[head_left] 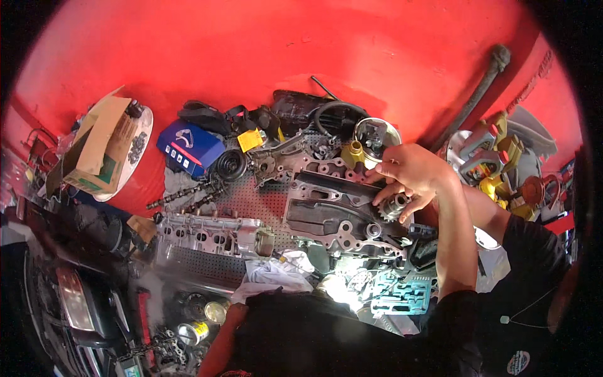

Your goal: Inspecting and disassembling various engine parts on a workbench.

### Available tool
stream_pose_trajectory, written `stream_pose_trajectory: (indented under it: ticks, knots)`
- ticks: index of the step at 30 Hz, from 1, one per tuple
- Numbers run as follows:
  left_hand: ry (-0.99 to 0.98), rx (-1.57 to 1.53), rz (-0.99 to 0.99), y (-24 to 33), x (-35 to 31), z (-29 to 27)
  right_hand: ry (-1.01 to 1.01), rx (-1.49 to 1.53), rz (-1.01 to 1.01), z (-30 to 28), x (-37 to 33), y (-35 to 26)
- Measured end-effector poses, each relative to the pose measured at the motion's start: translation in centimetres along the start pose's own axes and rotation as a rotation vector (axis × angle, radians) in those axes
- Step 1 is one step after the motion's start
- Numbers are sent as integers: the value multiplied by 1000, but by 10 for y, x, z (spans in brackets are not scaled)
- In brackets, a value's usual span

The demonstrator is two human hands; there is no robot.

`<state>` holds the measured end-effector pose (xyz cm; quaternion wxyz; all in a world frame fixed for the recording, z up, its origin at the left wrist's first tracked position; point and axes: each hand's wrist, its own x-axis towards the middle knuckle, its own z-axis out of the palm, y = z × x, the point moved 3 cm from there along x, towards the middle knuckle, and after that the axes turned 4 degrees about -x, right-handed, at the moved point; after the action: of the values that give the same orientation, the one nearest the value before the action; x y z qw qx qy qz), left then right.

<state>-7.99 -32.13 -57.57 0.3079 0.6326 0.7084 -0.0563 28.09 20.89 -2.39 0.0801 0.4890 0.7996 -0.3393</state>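
Note:
My right hand (418, 169) reaches in over the right end of a dark engine block (320, 217). Its fingers are bent down around a small toothed metal gear (394, 206) at that end. Another person's forearm (487, 207) comes in from the right behind my wrist, and the hands overlap, so part of the grip is hidden. A black flat strip (336, 184) lies along the block's upper edge. Of my left side only the arm (225, 339) shows at the lower edge; the hand is out of the picture.
A silver cylinder head (210, 235) and a white rag (276, 273) lie left of the block on a perforated metal bench (260, 201). Behind stand a blue box (188, 147) and a yellow bottle (353, 152). A teal gasket sheet (402, 294) lies near me, beside bright light.

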Motion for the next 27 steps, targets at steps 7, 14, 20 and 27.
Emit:
stream_pose_trajectory:
  ticks: [7,14,20,27]
  knots:
    - [-34,-756,-611,-6,3,-5,59,-104,-72,-5,-8,-10]
    - [-53,-445,-345,-8,21,-18,334,32,-116,32,-81,-1]
    - [-26,-315,-184,-16,24,-19,619,-78,-62,71,-88,13]
    - [21,-248,-40,-39,19,-27,501,75,-28,77,-71,36]
